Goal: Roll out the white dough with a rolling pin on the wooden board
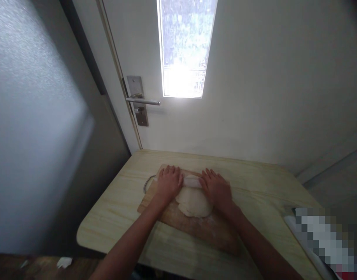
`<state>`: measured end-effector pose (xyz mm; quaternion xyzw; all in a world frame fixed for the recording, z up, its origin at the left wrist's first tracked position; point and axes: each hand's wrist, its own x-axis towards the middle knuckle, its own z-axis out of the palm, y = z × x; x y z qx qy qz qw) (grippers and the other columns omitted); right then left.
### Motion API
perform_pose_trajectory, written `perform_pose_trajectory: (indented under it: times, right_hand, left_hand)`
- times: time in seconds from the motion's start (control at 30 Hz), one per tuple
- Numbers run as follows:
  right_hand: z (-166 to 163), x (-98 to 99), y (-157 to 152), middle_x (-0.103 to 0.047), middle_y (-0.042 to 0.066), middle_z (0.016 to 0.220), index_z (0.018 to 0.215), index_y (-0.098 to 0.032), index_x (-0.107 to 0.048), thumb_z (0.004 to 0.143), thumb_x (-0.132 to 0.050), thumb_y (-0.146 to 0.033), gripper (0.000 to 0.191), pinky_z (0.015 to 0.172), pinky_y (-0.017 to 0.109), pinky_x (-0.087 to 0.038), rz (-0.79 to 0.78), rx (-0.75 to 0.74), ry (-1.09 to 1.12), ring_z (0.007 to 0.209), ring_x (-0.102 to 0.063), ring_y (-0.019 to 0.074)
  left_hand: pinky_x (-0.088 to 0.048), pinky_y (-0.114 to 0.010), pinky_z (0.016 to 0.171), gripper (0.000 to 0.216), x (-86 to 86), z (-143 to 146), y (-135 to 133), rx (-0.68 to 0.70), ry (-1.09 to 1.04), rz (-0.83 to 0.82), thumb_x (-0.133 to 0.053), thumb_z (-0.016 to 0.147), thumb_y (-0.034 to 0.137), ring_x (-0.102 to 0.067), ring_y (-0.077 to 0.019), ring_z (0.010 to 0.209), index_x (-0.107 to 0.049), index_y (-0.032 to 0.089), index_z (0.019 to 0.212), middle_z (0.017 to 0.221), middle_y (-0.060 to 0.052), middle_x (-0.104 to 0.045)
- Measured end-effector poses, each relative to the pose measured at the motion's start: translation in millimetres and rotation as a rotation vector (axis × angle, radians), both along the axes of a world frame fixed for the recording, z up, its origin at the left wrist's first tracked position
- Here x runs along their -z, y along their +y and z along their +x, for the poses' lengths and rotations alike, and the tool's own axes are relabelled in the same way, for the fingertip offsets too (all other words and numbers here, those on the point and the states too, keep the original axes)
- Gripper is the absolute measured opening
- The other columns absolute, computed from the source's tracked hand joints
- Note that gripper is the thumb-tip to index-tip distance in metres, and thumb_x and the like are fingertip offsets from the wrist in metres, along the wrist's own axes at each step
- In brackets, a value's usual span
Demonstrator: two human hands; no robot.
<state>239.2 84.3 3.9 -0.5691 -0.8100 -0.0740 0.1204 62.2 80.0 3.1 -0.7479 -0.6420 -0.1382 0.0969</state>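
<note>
A flattened piece of pale dough (195, 203) lies on a wooden cutting board (184, 225) dusted with flour. Across the dough's far part runs a whitish rolling pin (192, 181), its middle showing between my hands. My left hand (169, 182) is over the pin's left end, fingers pointing away from me. Over the right end rests my right hand (216, 188), its fingers bent across the pin. Both ends of the pin are hidden under the hands. A metal ring handle (149, 183) sticks out at the board's left side.
The board lies on a light wooden table (114, 221) with a rounded left corner. Behind it stands a white door (239, 116) with a metal handle (143, 101) and a bright glass pane (185, 50). A blurred-out item (327, 237) sits at the table's right edge.
</note>
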Motion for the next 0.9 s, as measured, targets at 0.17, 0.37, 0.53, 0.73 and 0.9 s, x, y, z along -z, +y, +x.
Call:
perform_pose_trajectory:
  times: [0.17,0.37,0.53,0.73,0.9]
  right_hand:
    - [5,2.5,-33,-0.051,0.01,0.117,0.115,-0.014,-0.047,0.085,-0.029,-0.033,0.04,0.09,0.038,-0.032,0.081,-0.076,0.043,0.108,-0.043,0.0211]
    - [15,0.6,-72,-0.051,0.01,0.116,0.113,-0.012,-0.047,0.083,-0.036,-0.029,0.036,0.09,0.038,-0.034,0.132,-0.194,0.087,0.107,-0.045,0.0212]
    - [23,-8.1,-76,-0.056,0.008,0.109,0.104,-0.015,-0.053,0.084,-0.034,-0.024,0.03,0.086,0.034,-0.039,0.091,-0.258,0.16,0.101,-0.05,0.0179]
    - [19,-29.4,-47,-0.06,0.008,0.102,0.093,-0.016,-0.058,0.084,-0.029,-0.024,0.031,0.074,0.03,-0.045,-0.034,-0.169,0.096,0.087,-0.056,0.0175]
    - [18,-27.0,-24,-0.051,0.011,0.116,0.107,-0.013,-0.052,0.083,-0.031,-0.029,0.035,0.088,0.033,-0.036,-0.049,-0.24,0.011,0.107,-0.045,0.0194]
  left_hand:
    - [-0.025,-0.042,0.096,0.042,0.3,-2,-31,0.029,0.004,0.046,-0.027,0.084,0.032,-0.036,-0.0225,0.116,-0.04,0.014,0.119,0.124,-0.01,-0.044]
    - [-0.032,-0.041,0.093,0.041,2.1,-11,-70,0.137,-0.029,0.071,-0.03,0.083,0.035,-0.042,-0.023,0.111,-0.045,0.01,0.112,0.121,-0.014,-0.045]
    - [-0.038,-0.035,0.089,0.034,2.4,-17,-74,0.168,-0.15,0.009,-0.025,0.086,0.029,-0.048,-0.0191,0.105,-0.049,0.013,0.105,0.111,-0.011,-0.054]
    - [-0.034,-0.028,0.092,0.035,-6.6,-22,-37,0.156,-0.17,-0.207,-0.029,0.083,0.025,-0.041,-0.0166,0.112,-0.045,0.01,0.111,0.123,-0.013,-0.043]
    - [-0.024,-0.035,0.098,0.046,-13.2,-23,-14,0.206,-0.029,-0.283,-0.036,0.08,0.028,-0.024,-0.0205,0.122,-0.032,0.01,0.123,0.132,-0.015,-0.029]
